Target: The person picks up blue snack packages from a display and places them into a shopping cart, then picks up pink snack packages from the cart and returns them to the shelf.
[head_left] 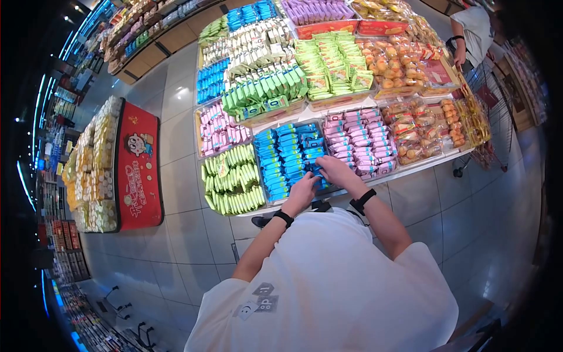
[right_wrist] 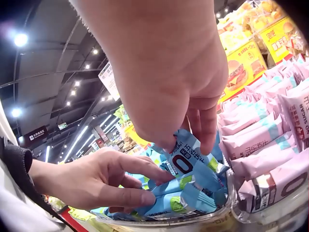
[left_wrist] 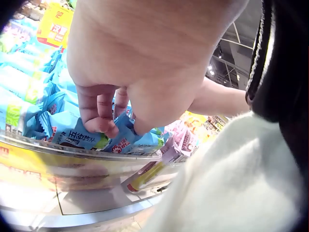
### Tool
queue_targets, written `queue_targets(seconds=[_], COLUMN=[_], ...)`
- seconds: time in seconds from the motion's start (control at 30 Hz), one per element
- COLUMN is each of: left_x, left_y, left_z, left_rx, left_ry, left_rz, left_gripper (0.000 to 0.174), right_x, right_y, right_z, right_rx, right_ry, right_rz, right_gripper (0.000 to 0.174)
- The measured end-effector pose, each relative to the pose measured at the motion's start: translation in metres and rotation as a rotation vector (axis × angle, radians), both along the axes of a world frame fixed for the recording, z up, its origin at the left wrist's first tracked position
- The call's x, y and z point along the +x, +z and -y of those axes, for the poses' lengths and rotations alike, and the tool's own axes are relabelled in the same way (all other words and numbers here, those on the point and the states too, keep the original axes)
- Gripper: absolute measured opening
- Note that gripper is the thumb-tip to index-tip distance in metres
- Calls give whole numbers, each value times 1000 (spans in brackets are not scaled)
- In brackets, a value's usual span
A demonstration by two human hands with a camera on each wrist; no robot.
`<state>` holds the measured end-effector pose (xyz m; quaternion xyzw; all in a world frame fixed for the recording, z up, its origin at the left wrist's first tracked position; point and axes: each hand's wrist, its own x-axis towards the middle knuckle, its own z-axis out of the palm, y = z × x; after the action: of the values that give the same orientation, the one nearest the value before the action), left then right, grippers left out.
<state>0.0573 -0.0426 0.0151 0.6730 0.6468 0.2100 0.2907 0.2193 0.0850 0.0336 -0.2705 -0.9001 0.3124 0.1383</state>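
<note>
Both hands work at the front of a bin of blue snack packets (head_left: 284, 154). My right hand (head_left: 337, 171) reaches in from above and pinches one blue packet (right_wrist: 186, 157) marked with a large 0, holding it tilted up between thumb and fingers. Close beside it, my left hand (head_left: 301, 193) has its fingers bent down over a blue packet (left_wrist: 75, 133) at the bin's front wall, with the thumb on the near side. In the right wrist view, the left thumb and forefinger lie around a packet just below the raised one.
Pink packets (head_left: 360, 139) fill the bin to the right, and green packets (head_left: 233, 182) the one to the left. Bagged buns (head_left: 413, 126) lie farther right. A red-fronted stand (head_left: 139, 167) is across the aisle. At the right, another person (head_left: 472, 32) is near a shopping cart (head_left: 489, 97).
</note>
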Motion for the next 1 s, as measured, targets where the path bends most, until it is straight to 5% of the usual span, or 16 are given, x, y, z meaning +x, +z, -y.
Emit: queue_targets(seconds=[0.33,0.43,0.6,0.83,1.0], left_x=[-7,-8,-10,-24,-21], left_y=[-2,1,-2,-8,2], left_z=[9,11,13,18,18], left_rx=[70,64,87,274,176], left_ry=[84,99,116,227,326], left_rz=[109,125,150,169,158], left_gripper=[24,25,22,18,28], right_x=[4,5,-1,-9,-9], right_y=[-4,4,16,-6,-8], right_z=[2,2,5,7,8], right_rx=[-178,-6,292,318,438], right_ry=[-80,-29,144,146,151], right_rz=[107,-41,185,254,237], right_gripper=[40,50,58,16,13])
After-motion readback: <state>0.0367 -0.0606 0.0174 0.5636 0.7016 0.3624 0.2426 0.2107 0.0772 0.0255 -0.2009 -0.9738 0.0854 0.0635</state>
